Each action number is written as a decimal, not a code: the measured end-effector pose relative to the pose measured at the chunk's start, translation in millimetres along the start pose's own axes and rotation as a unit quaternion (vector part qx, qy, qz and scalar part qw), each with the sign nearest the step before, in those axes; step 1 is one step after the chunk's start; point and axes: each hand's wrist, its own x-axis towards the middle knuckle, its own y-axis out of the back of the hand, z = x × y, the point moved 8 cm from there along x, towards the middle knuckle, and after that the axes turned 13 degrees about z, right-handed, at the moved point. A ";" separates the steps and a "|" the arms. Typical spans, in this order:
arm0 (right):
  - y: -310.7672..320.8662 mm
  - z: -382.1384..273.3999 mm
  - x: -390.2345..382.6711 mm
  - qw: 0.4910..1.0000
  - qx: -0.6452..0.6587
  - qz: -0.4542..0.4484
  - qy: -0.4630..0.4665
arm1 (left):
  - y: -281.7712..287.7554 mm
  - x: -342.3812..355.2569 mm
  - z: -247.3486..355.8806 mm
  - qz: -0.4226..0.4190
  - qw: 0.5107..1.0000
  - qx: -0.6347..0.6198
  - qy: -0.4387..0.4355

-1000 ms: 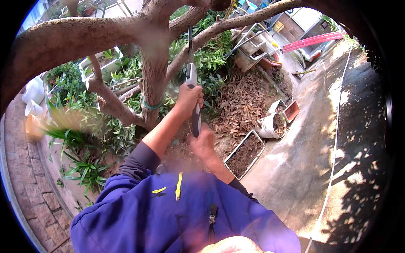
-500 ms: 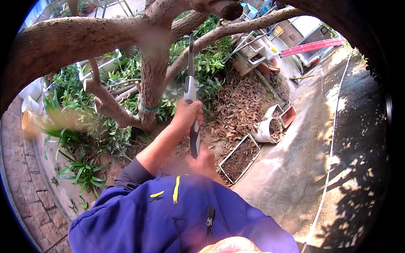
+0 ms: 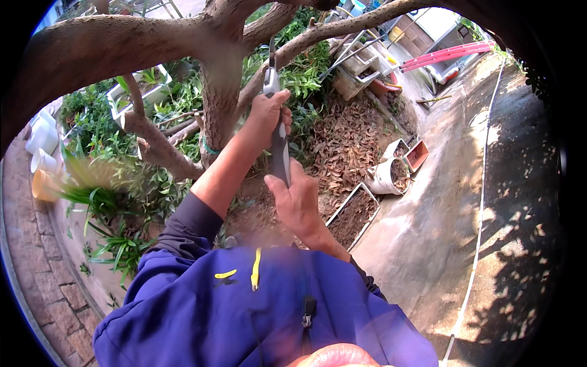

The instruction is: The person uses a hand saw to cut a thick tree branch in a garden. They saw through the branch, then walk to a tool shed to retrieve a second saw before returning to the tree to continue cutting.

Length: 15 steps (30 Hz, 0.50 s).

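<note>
My left hand [image 3: 266,117] wraps round the upper handle of a pruning saw [image 3: 280,156], which points away from me with its pale collar beyond the hand. Lower down, my right hand [image 3: 298,202] grips the handle's near end, its thumb lying along the side. The narrow dark blade reaches up to a slanting branch [image 3: 342,27]; whether it touches the bark cannot be made out. Left of the saw stands the tree trunk [image 3: 219,92], with a thick limb [image 3: 116,46] running out to the left and a sawn-off stub [image 3: 162,142] below.
Green shrubs [image 3: 92,110] grow under the tree. To the right are dry leaves [image 3: 345,144], a soil-filled planter [image 3: 351,220], a white bucket [image 3: 385,178] and a reddish pot [image 3: 417,156]. A pink ladder [image 3: 449,54] lies farther off. A pale hose [image 3: 479,226] crosses the concrete.
Both hands and the saw have moved up and away from my body. Less of the blade shows now, and more of my right forearm is in view.
</note>
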 end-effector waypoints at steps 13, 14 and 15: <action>18.7 6.2 -40.3 0.993 0.083 0.006 -0.080 | -3.2 -51.1 -14.3 -0.004 0.999 0.044 -0.013; 19.1 8.3 -40.2 0.993 0.089 0.008 -0.079 | -5.6 -49.7 -13.3 -0.010 0.999 0.045 -0.015; 19.9 10.3 -40.4 0.992 0.095 0.010 -0.078 | -4.0 -46.8 -16.6 -0.007 0.998 0.049 -0.025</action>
